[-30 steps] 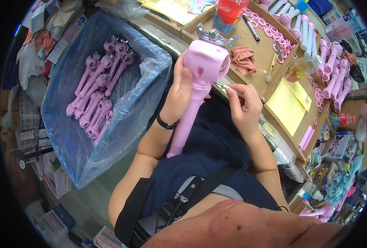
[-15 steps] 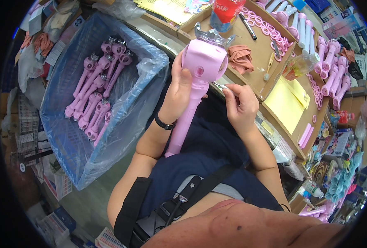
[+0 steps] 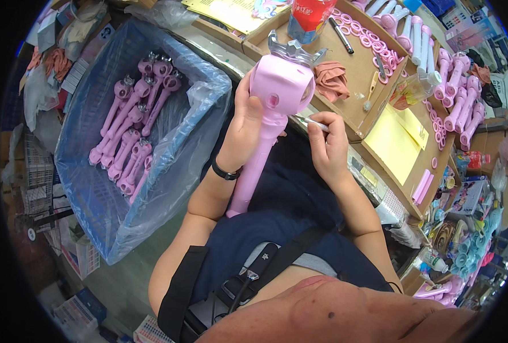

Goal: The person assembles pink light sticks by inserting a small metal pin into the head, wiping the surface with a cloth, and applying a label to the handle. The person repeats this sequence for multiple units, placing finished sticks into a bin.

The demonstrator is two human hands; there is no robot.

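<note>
My left hand [image 3: 246, 123] is closed round the neck and head of a pink toy wand [image 3: 277, 83]. The wand stands tilted, its silver crown at the top and its long handle running down toward my lap. A small dark pinkish opening shows in the side of the head. Just right of the wand's neck, my right hand [image 3: 329, 146] pinches a slim white pen-like tool [image 3: 317, 123]. Its thin tip points left at the wand; whether it touches cannot be made out.
To the left stands a blue plastic-lined crate [image 3: 208, 86] with several pink wands [image 3: 134, 114]. Ahead, a cardboard tray [image 3: 345, 123] holds pink rings [image 3: 374, 43], a black marker [image 3: 341, 35], a crumpled orange cloth [image 3: 331, 80] and a small brush [image 3: 370, 90]. Yellow paper [image 3: 394, 143] lies at right.
My right hand has shifted slightly, and the white tool now shows more along its length between the fingers. The wand and left hand have moved very slightly left.
</note>
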